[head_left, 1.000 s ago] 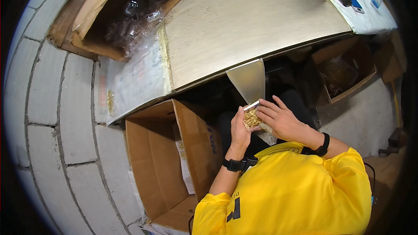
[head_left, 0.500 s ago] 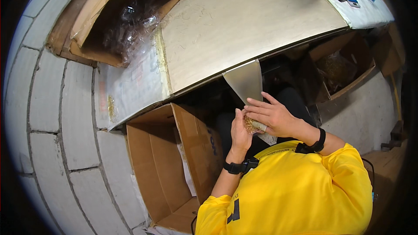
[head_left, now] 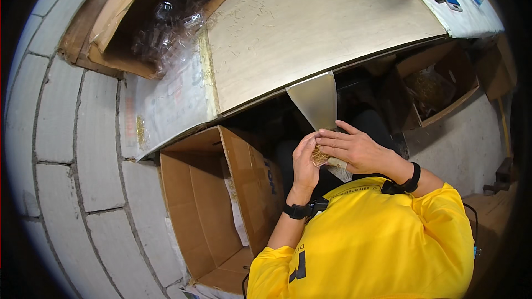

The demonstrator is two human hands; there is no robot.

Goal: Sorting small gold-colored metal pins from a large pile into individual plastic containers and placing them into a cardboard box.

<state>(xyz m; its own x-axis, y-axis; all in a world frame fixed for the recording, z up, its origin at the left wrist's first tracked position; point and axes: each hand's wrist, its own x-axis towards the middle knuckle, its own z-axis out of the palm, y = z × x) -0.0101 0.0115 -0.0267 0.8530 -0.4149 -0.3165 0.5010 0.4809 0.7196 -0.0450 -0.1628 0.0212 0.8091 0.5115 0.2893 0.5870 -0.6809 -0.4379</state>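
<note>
Left hand (head_left: pixel 306 167) and right hand (head_left: pixel 363 153) meet around a small clear box (head_left: pixel 319 158) of thin gold-coloured pieces, above the lap.
Left fingers curl along its side, holding it; right fingers lie straight across its top, their grip unclear. Beyond, a tapered chute (head_left: pixel 315 99) hangs from the table (head_left: pixel 327 22); an open carton (head_left: pixel 197 216) stands left.
</note>
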